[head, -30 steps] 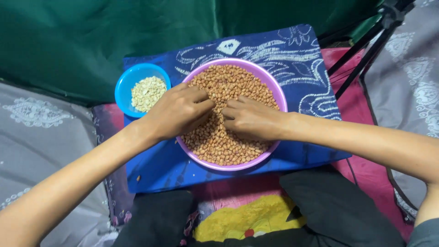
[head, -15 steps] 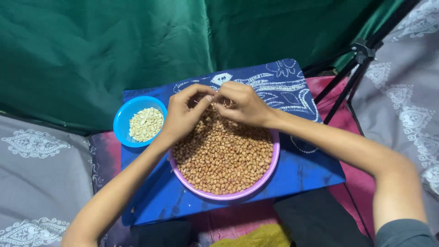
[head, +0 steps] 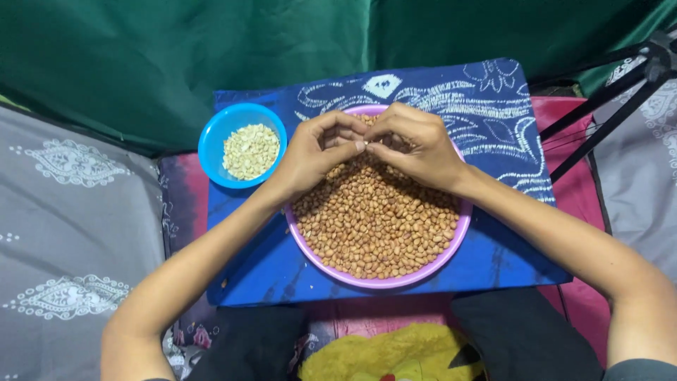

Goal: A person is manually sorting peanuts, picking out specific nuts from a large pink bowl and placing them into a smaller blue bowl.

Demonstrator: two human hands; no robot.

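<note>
A peanut (head: 364,147) is being pinched between the fingertips of both hands just above the centre of the frame, over the far part of the purple bowl (head: 451,243). It is too small to tell whether its skin is on or off.

The left hand (head: 314,156) is curling narrow, thumb and forefinger closing on the peanut from the left. The right hand (head: 416,147) is curling the same way, thumb and forefinger closing on it from the right. The fingertips of the two hands are touching.

The purple bowl is sitting at centre frame, filled with brown peanuts (head: 377,226). Both wrists are crossing over its rim.

A blue bowl (head: 211,144) is standing just beside the purple bowl, at upper left. It is holding pale, skinned nuts (head: 249,150).

Both bowls are resting on a blue patterned cloth (head: 479,106). A green drape (head: 141,63) is hanging across the top of the frame. Grey patterned fabric (head: 70,212) is lying at left. Tripod legs (head: 606,113) are slanting through the upper right.
</note>
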